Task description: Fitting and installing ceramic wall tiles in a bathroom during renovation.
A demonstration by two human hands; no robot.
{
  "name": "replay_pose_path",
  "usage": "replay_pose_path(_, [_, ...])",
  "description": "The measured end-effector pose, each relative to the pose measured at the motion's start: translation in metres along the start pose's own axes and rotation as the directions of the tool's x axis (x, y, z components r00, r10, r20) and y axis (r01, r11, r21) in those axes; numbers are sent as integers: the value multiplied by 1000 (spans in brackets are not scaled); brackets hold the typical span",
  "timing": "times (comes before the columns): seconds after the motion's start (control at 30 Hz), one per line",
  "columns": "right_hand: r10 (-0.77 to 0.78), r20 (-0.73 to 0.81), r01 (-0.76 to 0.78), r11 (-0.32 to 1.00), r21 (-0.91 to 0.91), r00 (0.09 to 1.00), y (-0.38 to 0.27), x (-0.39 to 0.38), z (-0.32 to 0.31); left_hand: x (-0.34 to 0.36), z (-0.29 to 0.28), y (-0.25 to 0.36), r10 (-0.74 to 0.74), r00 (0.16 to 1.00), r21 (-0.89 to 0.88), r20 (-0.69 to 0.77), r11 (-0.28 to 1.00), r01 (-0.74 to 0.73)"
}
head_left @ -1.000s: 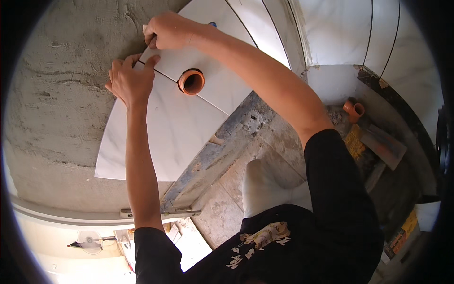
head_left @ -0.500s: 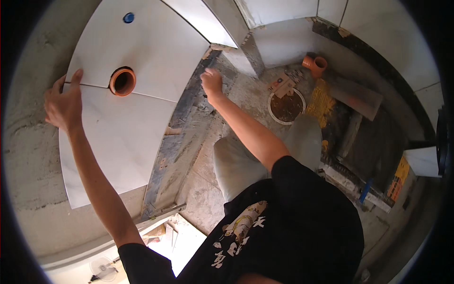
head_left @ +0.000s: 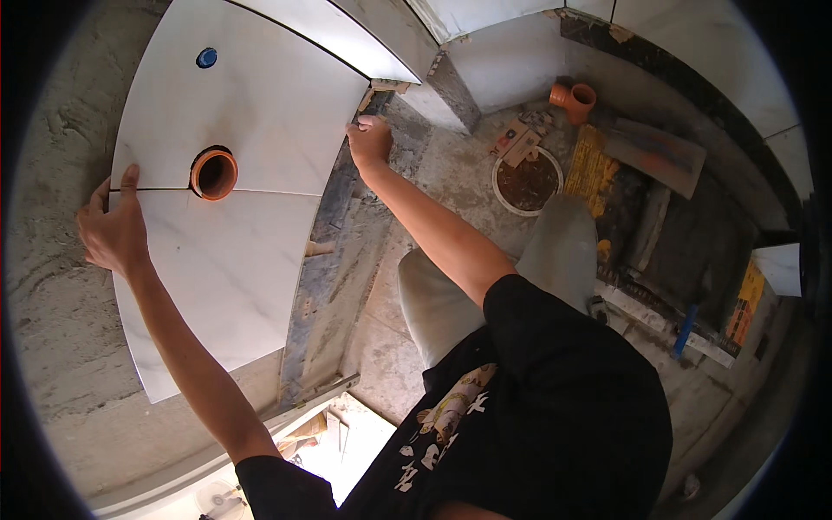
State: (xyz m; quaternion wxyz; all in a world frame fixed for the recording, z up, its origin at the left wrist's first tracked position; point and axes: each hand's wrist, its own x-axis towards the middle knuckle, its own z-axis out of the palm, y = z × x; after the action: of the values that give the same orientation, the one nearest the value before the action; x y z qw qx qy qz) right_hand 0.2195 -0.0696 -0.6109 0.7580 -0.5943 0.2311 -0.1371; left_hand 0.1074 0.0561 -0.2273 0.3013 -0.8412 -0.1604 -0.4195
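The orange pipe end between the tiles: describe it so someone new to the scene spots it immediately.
Start at the big white tiles on the grey wall. Follow the dark joint running from the left hand toward the right hand. The orange pipe end sits in a round cutout on that joint, larger than the small blue dot above.

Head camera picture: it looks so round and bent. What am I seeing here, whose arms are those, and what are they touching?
The camera sits on a person's head and looks down through a very wide lens, so straight edges curve. Both bare arms belong to that person, who wears a black printed shirt. The left hand rests on the left edge of two large white marbled tiles, at the joint between them. An orange pipe opening pokes through a round hole on that joint. The right hand presses on the tiles' right edge, beside a grey mortared strip. Neither hand holds a tool. Further right lie a round bucket of brown material, an orange pipe fitting and a yellow bag.
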Motion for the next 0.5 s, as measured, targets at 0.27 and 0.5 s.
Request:
replay_pose_path(0.27, [-153,-6,152,985,-78,988,-3,15,-1,-1,-2,-2,-2,1000,6,0,1000,2])
replay_pose_path(0.5, [11,74,-8,999,-35,997,-8,26,-8,-4,2,2,-32,999,-3,22,999,32])
